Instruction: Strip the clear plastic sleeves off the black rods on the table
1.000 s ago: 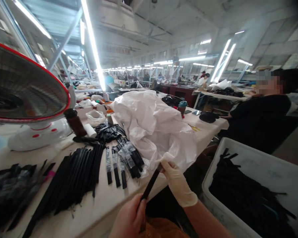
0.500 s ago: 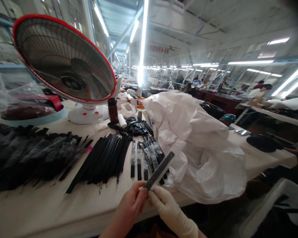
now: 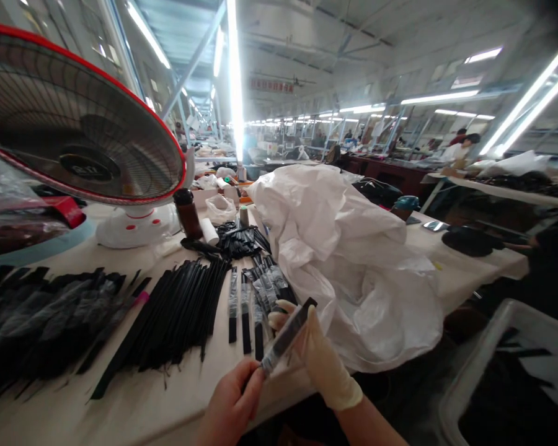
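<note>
My bare left hand (image 3: 235,406) pinches the near end of a thin black strip (image 3: 286,337) that seems to sit in a clear sleeve. My right hand (image 3: 318,359), in a pale glove, curls around the strip's far half. Both hands hover over the near edge of the white table (image 3: 167,396). Just beyond them lie a few sleeved black strips (image 3: 251,297) side by side, and to their left a fanned pile of bare black strips (image 3: 177,316).
A big crumpled white plastic bag (image 3: 353,260) lies to the right. A red-rimmed fan (image 3: 74,136) stands at the left, with a brown bottle (image 3: 186,214) beside it. A heap of bagged black pieces (image 3: 41,316) lies far left. A white bin (image 3: 516,378) sits lower right.
The view swung left from the bin toward the table. My gloved right hand slid up from the strip's near end to wrap its far half; the left hand keeps its pinch.
</note>
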Available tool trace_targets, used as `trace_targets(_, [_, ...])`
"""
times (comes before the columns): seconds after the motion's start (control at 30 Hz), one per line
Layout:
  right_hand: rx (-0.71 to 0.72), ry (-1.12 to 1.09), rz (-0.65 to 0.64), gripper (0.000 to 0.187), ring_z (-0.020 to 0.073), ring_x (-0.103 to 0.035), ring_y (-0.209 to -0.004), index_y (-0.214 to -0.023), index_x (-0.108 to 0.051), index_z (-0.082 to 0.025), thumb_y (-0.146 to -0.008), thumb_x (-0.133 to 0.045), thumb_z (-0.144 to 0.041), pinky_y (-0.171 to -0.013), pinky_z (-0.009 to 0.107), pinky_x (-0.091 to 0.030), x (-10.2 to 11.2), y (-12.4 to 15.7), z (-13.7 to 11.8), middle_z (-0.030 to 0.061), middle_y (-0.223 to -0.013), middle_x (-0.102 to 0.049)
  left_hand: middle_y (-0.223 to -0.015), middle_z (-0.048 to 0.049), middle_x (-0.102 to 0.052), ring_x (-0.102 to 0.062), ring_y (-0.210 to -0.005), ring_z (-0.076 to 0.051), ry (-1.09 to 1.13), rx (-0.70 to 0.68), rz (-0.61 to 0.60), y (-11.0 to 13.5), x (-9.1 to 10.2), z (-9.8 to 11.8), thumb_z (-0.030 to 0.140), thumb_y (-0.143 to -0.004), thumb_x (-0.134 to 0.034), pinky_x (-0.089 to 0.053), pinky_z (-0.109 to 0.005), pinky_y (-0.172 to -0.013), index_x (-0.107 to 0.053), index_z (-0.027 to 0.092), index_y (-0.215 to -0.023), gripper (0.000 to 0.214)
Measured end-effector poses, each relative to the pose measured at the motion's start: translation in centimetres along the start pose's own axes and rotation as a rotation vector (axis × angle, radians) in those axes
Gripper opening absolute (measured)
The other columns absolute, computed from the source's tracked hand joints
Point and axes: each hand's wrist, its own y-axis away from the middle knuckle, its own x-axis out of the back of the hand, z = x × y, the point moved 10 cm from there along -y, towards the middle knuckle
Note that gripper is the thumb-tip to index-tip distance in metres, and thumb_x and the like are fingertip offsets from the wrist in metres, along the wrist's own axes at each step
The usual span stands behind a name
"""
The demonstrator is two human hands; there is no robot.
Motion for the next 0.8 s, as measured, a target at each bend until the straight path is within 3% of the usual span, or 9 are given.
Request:
trace_targets(0.07, [0.036, -0.008, 0.010, 0.052, 0.0198, -0.066, -0.087, -0.103, -0.066, -0.018, -0.077, -0.057, -0.062, -0.083, 0.034, -0.047, 0.1, -0.1, -0.7, 0.0075, -0.089, -0.072, -0.039, 0.0108, -0.035, -0.028, -0.034, -0.007, 0.026, 0.003, 0.048, -0.1, 0.0, -0.3, 0.060, -0.079, -0.047, -0.021, -0.019, -0.036, -0.052, 0.020, -0.071, 0.041])
trace_targets(0.13, [-0.022, 0.056, -0.084, 0.053, 0.0193, -0.066, -0.078, -0.102, -0.066, -0.015, -0.075, -0.060, -0.060, -0.074, 0.032, -0.048, -0.9, -0.2, 0.0, 0.0080, -0.082, -0.071, -0.039, 0.0106, -0.036, -0.031, -0.034, -0.008, 0.048, -0.012, 0.094, -0.9, 0.4, -0.8, 0.063, -0.078, -0.047, -0.025, -0.019, -0.037, -0.053, 0.019, -0.073, 0.044])
trace_targets(0.23, [0.036, 0.262, -0.079, 0.057, 0.0184, -0.066, -0.074, -0.110, -0.062, -0.017, -0.074, -0.060, -0.061, -0.063, 0.029, -0.047, 0.0, -0.8, -1.6, 0.0077, -0.088, -0.071, -0.040, 0.0077, -0.043, -0.040, -0.036, -0.011, 0.022, -0.018, 0.164, -4.0, 2.4, -2.0, 0.065, -0.074, -0.049, -0.034, -0.020, -0.039, -0.053, 0.020, -0.068, 0.046])
trace_targets(0.4, [0.360, 0.690, 0.281, 0.049, 0.0174, -0.065, -0.076, -0.105, -0.060, -0.017, -0.082, -0.047, -0.058, -0.062, 0.026, -0.046, 8.1, -2.1, -13.2, 0.0080, -0.091, -0.070, -0.057, -0.0015, -0.064, -0.061, -0.054, -0.020, -0.201, 0.068, 0.341, -10.3, 7.8, -3.4, 0.056, -0.073, -0.045, -0.044, -0.025, -0.046, -0.058, 0.020, -0.067, 0.039])
trace_targets(0.5, [0.300, 1.005, 0.456, 0.042, 0.0150, -0.066, -0.079, -0.117, -0.052, -0.016, -0.089, -0.035, -0.043, -0.068, 0.026, -0.049, 13.5, -4.4, -17.9, 0.0087, -0.106, -0.067, -0.050, -0.0011, -0.062, -0.063, -0.055, -0.023, -0.291, 0.063, 0.332, -12.3, 8.7, -2.8, 0.048, -0.072, -0.051, -0.042, -0.025, -0.046, -0.060, 0.020, -0.061, 0.031])
trace_targets(0.63, [0.203, 1.186, 0.529, 0.032, 0.0153, -0.065, -0.077, -0.114, -0.054, -0.012, -0.091, -0.037, -0.027, -0.074, 0.030, -0.050, 18.4, -8.6, -20.1, 0.0116, -0.108, -0.066, -0.056, -0.0015, -0.068, -0.067, -0.061, -0.024, -0.380, 0.018, 0.326, -12.3, 8.9, -1.8, 0.043, -0.073, -0.052, -0.045, -0.025, -0.051, -0.065, 0.022, -0.069, 0.025])
trace_targets(0.8, [0.084, 1.441, 0.582, 0.027, 0.0210, -0.060, -0.100, -0.103, -0.061, -0.015, -0.087, -0.057, -0.036, -0.090, 0.043, -0.045, 20.0, -14.1, -20.2, 0.0087, -0.110, -0.063, -0.079, -0.0035, -0.075, -0.070, -0.080, -0.025, -0.487, -0.073, 0.313, -10.6, 9.3, -0.7, 0.042, -0.074, -0.050, -0.052, -0.028, -0.070, -0.068, 0.022, -0.081, 0.028])
